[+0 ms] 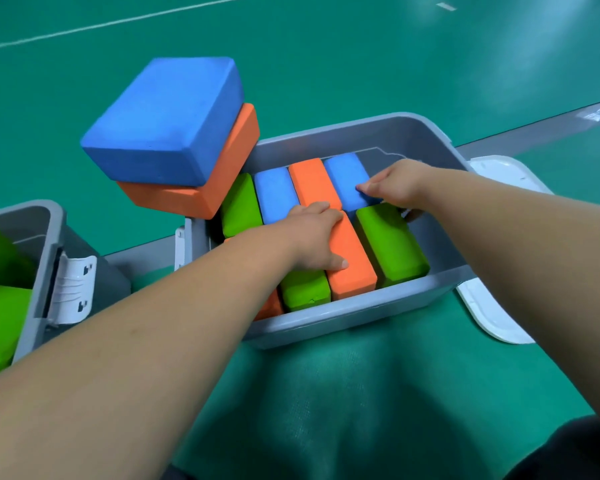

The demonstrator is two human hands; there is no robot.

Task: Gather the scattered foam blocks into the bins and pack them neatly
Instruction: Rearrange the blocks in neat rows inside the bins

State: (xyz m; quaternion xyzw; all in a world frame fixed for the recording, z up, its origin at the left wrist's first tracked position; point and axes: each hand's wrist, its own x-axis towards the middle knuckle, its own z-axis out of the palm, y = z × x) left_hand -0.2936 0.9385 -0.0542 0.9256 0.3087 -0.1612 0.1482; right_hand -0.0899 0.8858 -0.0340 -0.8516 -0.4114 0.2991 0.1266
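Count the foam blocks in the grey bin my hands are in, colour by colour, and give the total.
Green blocks: 3
Blue blocks: 2
Orange blocks: 3, one partly hidden
Total in the bin: 8

Matt foam, smooth plastic
Your foam blocks [163, 119] look matt, fine-grained; grey bin [326, 140] is smooth plastic w/ slight sheen; white lid [499, 171] glossy plastic; green floor [326, 46] smooth, semi-gloss.

Left hand [314, 237], right hand [395, 185] (both outstretched).
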